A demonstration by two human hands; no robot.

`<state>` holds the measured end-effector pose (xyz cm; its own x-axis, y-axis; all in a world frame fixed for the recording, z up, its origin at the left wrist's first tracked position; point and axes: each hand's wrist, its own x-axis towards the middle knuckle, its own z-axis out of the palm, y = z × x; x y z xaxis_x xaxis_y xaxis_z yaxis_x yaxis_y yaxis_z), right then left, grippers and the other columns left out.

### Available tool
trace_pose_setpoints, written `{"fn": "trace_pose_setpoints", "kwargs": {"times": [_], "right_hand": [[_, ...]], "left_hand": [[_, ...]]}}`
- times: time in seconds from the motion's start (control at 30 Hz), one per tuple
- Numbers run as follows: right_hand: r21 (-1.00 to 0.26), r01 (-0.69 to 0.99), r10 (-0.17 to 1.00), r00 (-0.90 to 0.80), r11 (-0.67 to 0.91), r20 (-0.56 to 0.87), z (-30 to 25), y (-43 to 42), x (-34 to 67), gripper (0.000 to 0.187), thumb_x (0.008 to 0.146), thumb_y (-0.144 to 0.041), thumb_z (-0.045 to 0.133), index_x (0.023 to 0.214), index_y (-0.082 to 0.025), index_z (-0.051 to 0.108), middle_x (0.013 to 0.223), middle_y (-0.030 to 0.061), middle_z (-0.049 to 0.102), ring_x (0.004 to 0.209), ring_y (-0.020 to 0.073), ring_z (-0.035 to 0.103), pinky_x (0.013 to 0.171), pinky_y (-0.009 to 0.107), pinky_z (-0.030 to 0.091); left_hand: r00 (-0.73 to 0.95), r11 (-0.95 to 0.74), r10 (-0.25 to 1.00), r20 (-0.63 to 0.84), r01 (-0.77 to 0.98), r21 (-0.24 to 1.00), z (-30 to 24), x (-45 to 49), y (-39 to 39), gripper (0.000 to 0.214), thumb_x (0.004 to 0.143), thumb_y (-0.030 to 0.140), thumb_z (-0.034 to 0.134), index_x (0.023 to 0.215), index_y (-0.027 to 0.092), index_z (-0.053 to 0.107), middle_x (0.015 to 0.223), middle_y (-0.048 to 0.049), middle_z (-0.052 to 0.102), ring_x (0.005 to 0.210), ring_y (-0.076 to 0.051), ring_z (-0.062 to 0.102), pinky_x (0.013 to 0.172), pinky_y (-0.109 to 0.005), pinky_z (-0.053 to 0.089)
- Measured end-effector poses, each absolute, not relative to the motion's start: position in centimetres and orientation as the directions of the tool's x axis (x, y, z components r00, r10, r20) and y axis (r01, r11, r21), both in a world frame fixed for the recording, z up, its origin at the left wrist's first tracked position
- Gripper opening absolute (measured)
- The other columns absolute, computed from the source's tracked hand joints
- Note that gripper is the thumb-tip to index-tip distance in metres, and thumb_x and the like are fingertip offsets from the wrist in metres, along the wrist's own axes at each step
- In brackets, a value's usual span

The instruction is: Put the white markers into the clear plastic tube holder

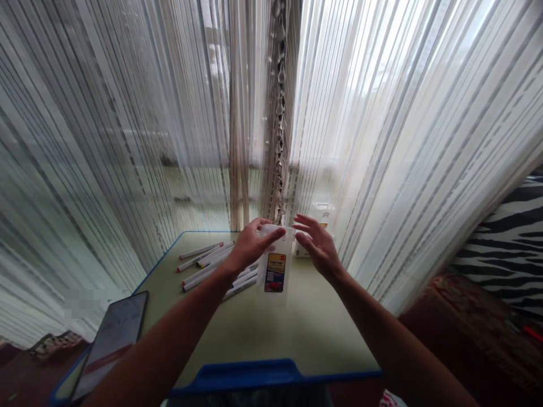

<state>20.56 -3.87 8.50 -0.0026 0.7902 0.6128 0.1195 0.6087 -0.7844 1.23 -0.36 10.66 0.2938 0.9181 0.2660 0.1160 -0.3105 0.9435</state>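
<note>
Case [275, 274] extends down from left hand [253, 243], clamped on upper end; right hand [318, 246] spread just beside.

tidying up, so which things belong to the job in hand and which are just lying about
Likely the job's:
clear labelled case, in the left hand
pens on the table
perhaps the clear container behind the right hand

Likely just lying about:
tablet-like device at the left
zebra-striped fabric
</note>
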Motion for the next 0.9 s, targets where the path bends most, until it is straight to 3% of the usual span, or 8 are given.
{"fn": "trace_pose_setpoints", "kwargs": {"times": [0.1,0.27,0.37,0.47,0.57,0.67,0.9], "right_hand": [[-0.786,0.120,0.795,-0.087,0.606,0.600,7.5,-3.0,19.2,0.054,0.082,-0.038,0.074,0.133,-0.030,0.055,0.139,0.0108,0.054,0.124,0.0257,0.056,0.099,0.046,0.051],[-0.771,0.157,0.787,-0.138,0.617,0.602,5.4,-2.8,18.8,0.043,0.084,-0.035,0.073,0.125,-0.029,0.062,0.127,0.0093,0.059,0.114,0.0246,0.061,0.092,0.043,0.055],[-0.776,0.143,0.789,-0.116,0.614,0.603,4.6,-3.2,19.3,0.039,0.086,-0.032,0.070,0.124,-0.029,0.063,0.122,0.0088,0.061,0.109,0.0238,0.062,0.089,0.042,0.056],[-0.780,0.131,0.790,-0.059,0.612,0.610,4.3,-3.6,19.8,0.035,0.087,-0.030,0.070,0.122,-0.031,0.064,0.120,0.0076,0.060,0.109,0.0238,0.061,0.087,0.041,0.057],[-0.773,0.162,0.786,-0.028,0.613,0.618,4.2,-3.8,19.8,0.034,0.088,-0.029,0.068,0.122,-0.032,0.065,0.121,0.0074,0.058,0.111,0.0238,0.059,0.086,0.039,0.057],[-0.773,0.196,0.793,-0.046,0.603,0.607,4.1,-3.9,19.5,0.033,0.090,-0.028,0.065,0.123,-0.031,0.065,0.122,0.0082,0.056,0.111,0.0233,0.058,0.086,0.037,0.057],[-0.745,0.280,0.784,-0.048,0.605,0.618,3.8,-3.9,19.3,0.030,0.088,-0.029,0.068,0.118,-0.031,0.070,0.122,0.0089,0.058,0.117,0.0249,0.056,0.094,0.042,0.053]], "left_hand": [[0.293,-0.247,0.927,0.233,0.011,0.969,8.3,1.3,-0.3,0.060,0.071,0.062,0.073,0.104,0.014,0.060,0.101,-0.0103,0.067,0.071,-0.023,0.072,0.062,-0.034,0.057],[0.251,-0.166,0.948,0.194,-0.129,0.978,5.5,1.3,0.0,0.059,0.073,0.057,0.074,0.108,0.012,0.059,0.107,-0.0133,0.067,0.071,-0.022,0.072,0.065,-0.034,0.057],[0.293,-0.067,0.942,0.165,-0.317,0.946,4.1,1.6,-0.7,0.071,0.071,0.054,0.077,0.125,0.015,0.053,0.125,-0.0179,0.063,0.085,-0.027,0.072,0.072,-0.036,0.057],[0.420,0.062,0.896,0.142,-0.436,0.898,3.2,2.2,-2.0,0.071,0.071,0.049,0.079,0.129,0.016,0.055,0.128,-0.0182,0.063,0.108,-0.033,0.066,0.088,-0.041,0.052],[0.518,0.124,0.846,0.124,-0.419,0.899,3.0,2.6,-3.1,0.067,0.069,0.036,0.082,0.128,0.019,0.057,0.125,-0.0151,0.065,0.115,-0.034,0.062,0.096,-0.043,0.048],[0.578,0.203,0.814,0.045,-0.357,0.912,3.0,2.8,-3.5,0.066,0.067,0.028,0.082,0.127,0.020,0.057,0.118,-0.0126,0.068,0.107,-0.031,0.065,0.092,-0.042,0.050],[0.531,0.181,0.847,-0.020,-0.253,0.950,2.4,2.4,-2.8,0.057,0.065,0.025,0.083,0.117,0.019,0.059,0.098,-0.0074,0.071,0.095,-0.026,0.068,0.082,-0.036,0.051]]}}
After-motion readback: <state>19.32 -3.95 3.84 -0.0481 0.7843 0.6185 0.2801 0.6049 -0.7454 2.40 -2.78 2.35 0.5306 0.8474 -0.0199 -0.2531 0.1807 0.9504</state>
